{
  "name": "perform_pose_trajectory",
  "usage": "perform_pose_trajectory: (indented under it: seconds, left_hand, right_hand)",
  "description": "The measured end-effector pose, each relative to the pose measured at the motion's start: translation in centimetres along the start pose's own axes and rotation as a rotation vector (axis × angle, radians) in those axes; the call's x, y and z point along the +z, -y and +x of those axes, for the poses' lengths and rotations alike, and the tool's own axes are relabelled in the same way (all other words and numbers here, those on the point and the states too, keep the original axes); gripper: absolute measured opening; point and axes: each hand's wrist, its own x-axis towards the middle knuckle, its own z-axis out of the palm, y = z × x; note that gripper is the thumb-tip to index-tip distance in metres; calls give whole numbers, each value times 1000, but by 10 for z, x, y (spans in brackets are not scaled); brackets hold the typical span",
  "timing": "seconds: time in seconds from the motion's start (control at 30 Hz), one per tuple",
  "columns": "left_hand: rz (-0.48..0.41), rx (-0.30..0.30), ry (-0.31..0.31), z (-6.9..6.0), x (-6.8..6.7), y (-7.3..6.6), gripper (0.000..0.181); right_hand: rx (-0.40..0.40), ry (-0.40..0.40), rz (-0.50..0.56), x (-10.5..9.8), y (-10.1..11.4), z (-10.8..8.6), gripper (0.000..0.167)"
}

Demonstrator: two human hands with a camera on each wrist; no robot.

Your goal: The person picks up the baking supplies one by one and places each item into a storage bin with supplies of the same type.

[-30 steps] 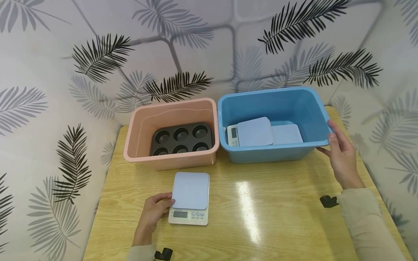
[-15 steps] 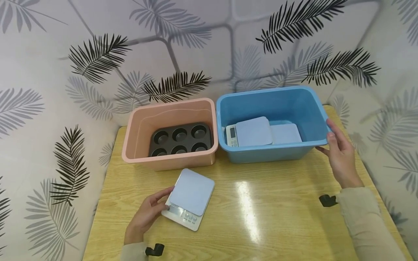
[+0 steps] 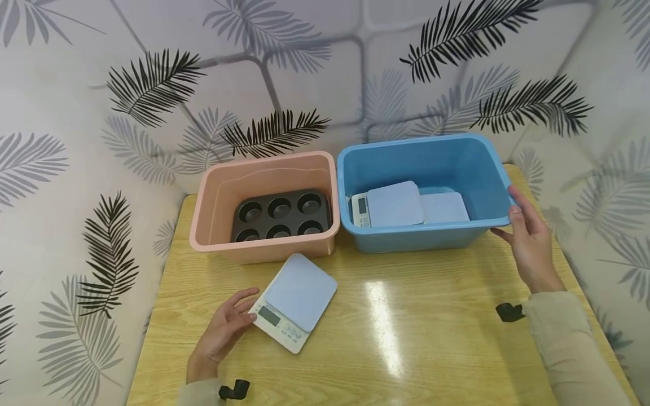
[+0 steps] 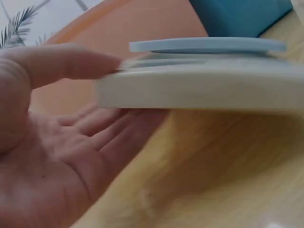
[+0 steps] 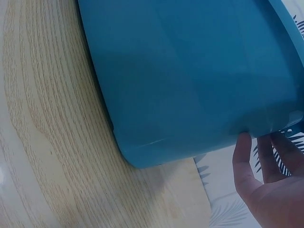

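Note:
A white digital kitchen scale (image 3: 297,299) is tilted just off the table. My left hand (image 3: 220,332) pinches its near left corner; in the left wrist view the thumb lies on top and the fingers spread underneath. Over at the right, my right hand (image 3: 533,248) grips the rim at the near right corner of a blue plastic bin (image 3: 411,239). Inside that bin lie one similar scale (image 3: 396,206) and, partly beneath it, another white flat plate (image 3: 447,207). In the right wrist view, fingers touch the bin's side under its rim.
Left of the blue bin stands a pink plastic bin (image 3: 264,248) with a dark muffin tin (image 3: 281,214) inside. Both bins are at the back of a wooden table (image 3: 437,327), against a leaf-patterned backdrop (image 3: 304,67).
The left hand has turned the scale clockwise and raised it off the table, its far end now closer to the pink bin. The right hand keeps its place on the blue bin.

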Motion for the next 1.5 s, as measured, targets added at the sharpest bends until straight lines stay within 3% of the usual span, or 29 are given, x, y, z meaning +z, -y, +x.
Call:
perform_pose_trajectory:
  seconds: [0.2,0.37,0.43,0.57,0.7,0.77,0.93,1.13,1.3,1.5]
  left_hand:
    - [-114,47,-173,-4,9,9,36]
    - [-75,21,-253,-1,13,7,32]
    - [-57,18,-242,0,12,6,41]
    - [-74,31,-130,-1,9,5,59]
    - [-68,28,-35,-2,8,3,59]
    - [-35,24,-35,-2,9,2,56]
    - [36,20,-111,-4,15,0,49]
    - [-7,59,-143,-7,19,-5,43]
    - [-70,136,-113,-9,21,-20,43]
    - [-95,220,1,-9,25,-43,47]
  right_hand:
    - [-13,0,6,1,-1,1,53]
    - [-4,-14,3,0,-2,1,52]
    - [0,-19,-2,0,-3,1,51]
    - [-4,-17,-5,0,-3,1,51]
    - [-17,-16,-12,1,-3,0,51]
    - [-18,-21,-22,1,-3,0,51]
    - [-7,-28,-55,2,-3,2,51]
    - [-6,-26,-46,3,-2,1,51]
    - [-4,-23,-39,3,-3,0,51]
    - [4,-27,-62,3,-4,0,51]
